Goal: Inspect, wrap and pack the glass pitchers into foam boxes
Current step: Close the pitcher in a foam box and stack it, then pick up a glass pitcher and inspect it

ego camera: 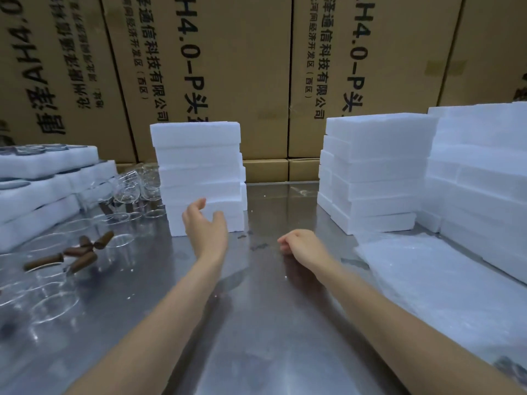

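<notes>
Head view looks down on a steel table (273, 323) with both bare forearms reaching out over it. Left hand (206, 223) is raised in front of the middle foam stack (199, 178), fingers loosely spread and slightly curved, holding nothing; whether its fingertips touch the foam cannot be told. Right hand (298, 243) hovers low over the table centre, fingers curled in toward the palm, with nothing in its grip.

That middle stack counts six white foam boxes, one on another. A second stack (373, 172) stands at far right of centre, about six layers high, each layer seeming two boxes side by side. A third, taller pile (482, 178) fills the right edge; its count is unclear. At far left three foam trays (42, 183) lie tilted in a heap.

Glass pitchers (57, 283) crowd the left side of the table, from the near left edge back to beside the middle stack. They are clear and blurred, so an exact count cannot be given; at least ten rims show. About four brown handles (82, 255) stick out among them.

A pile of thin white wrap sheets (445, 286) lies flat at near right, just in front of the tall pile. Behind everything stand four large cardboard cartons (228, 67) with black print.
</notes>
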A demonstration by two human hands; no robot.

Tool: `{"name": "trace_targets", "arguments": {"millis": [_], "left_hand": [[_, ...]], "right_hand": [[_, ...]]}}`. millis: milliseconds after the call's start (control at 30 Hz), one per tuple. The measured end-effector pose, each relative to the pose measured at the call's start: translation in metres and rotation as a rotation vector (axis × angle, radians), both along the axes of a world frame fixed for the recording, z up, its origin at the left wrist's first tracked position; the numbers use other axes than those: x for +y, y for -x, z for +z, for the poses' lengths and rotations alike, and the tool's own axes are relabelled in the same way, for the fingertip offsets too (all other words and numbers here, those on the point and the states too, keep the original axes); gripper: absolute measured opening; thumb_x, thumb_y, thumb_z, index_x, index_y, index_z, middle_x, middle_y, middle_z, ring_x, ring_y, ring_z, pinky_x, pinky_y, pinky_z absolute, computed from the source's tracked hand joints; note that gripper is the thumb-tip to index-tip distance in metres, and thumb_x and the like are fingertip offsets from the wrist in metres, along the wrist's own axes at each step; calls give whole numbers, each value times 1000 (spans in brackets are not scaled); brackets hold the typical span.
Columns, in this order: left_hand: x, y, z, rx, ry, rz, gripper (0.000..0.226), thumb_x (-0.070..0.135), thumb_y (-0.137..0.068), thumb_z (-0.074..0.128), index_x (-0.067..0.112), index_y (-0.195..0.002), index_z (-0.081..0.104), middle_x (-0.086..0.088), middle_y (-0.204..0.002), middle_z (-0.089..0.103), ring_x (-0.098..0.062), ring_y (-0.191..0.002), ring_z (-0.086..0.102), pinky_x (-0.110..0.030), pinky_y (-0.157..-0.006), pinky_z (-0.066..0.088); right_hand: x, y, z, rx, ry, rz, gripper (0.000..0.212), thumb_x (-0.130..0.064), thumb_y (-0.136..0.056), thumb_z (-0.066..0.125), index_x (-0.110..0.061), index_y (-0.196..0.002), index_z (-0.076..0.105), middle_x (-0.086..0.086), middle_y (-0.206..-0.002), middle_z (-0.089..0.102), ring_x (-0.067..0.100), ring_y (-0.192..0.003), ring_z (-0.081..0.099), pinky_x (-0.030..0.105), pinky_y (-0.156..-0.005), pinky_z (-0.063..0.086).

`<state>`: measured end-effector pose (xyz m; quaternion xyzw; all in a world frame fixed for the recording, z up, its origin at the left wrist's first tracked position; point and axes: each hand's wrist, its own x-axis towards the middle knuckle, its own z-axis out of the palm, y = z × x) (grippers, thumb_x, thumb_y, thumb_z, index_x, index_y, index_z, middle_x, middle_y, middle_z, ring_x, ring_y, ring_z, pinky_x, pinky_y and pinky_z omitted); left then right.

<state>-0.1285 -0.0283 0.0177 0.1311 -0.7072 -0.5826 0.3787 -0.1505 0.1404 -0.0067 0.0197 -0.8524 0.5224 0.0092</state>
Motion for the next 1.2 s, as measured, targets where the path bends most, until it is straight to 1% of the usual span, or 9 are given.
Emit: {"name": "trace_targets", "arguments": {"millis": [133,233,333,467,600,833,1067,1133,1200], "left_hand": [[-46,5,18,14,-67,114,37,4,-92,46,9,-129,47,-8,-137,43,-22,-122,46,-26,-97,35],[-66,-3,15,14,-96,158,35,5,-91,49,10,-125,51,-9,-133,46,-20,-115,50,-27,-95,38],[-83,-21,2,-101,136,246,38,10,-88,54,10,-126,51,-10,-133,44,-24,-113,49,-33,-95,38],[-102,-36,-7,-324,510,368,50,16,-82,60,5,-130,49,-18,-136,41,-37,-125,40,-45,-107,30],[-112,-34,-14,-535,603,413,61,23,-82,64,1,-134,42,-24,-148,27,-43,-138,21,-50,-116,9],[-126,-20,-20,-861,778,445,64,36,-83,60,1,-135,47,-30,-154,14,-44,-144,4,-51,-116,-4],[-133,-24,-18,-910,940,496,45,27,-84,58,4,-122,58,-23,-139,36,-41,-132,29,-46,-118,2],[-132,-26,-16,-866,977,468,32,16,-86,58,5,-116,62,-19,-130,41,-37,-121,43,-43,-114,19],[-133,-28,-15,-803,981,440,25,5,-88,55,2,-112,63,-17,-123,43,-37,-107,54,-43,-96,41]], "right_hand": [[-21,14,13,-70,-12,28,21,-19,-89,50,-10,-87,68,5,-81,69,29,-97,62,37,-92,46],[-28,8,-2,48,-193,-66,24,-25,-88,47,-19,-93,70,0,-91,71,25,-89,64,33,-82,51],[-30,2,-12,162,-334,-103,25,-26,-86,42,-33,-85,66,-11,-76,65,15,-66,64,26,-64,47],[-28,5,-10,157,-311,-93,23,-25,-87,46,-34,-88,68,-11,-89,67,16,-84,62,28,-74,49],[-27,4,-9,161,-301,-82,23,-22,-87,46,-33,-85,66,-12,-84,67,7,-69,60,24,-61,44],[-27,2,-9,147,-254,-81,26,-17,-81,45,-33,-79,66,-11,-82,68,15,-75,64,27,-68,48],[-27,-2,-8,134,-226,-72,28,-16,-79,43,-33,-71,63,-11,-74,68,18,-68,66,23,-56,44],[-27,-4,-8,141,-227,-63,28,-16,-80,42,-33,-72,62,-11,-73,69,19,-69,67,23,-56,43],[-26,-5,-8,152,-222,-56,27,-16,-82,42,-32,-72,62,-10,-74,69,20,-71,67,25,-61,47]]}}
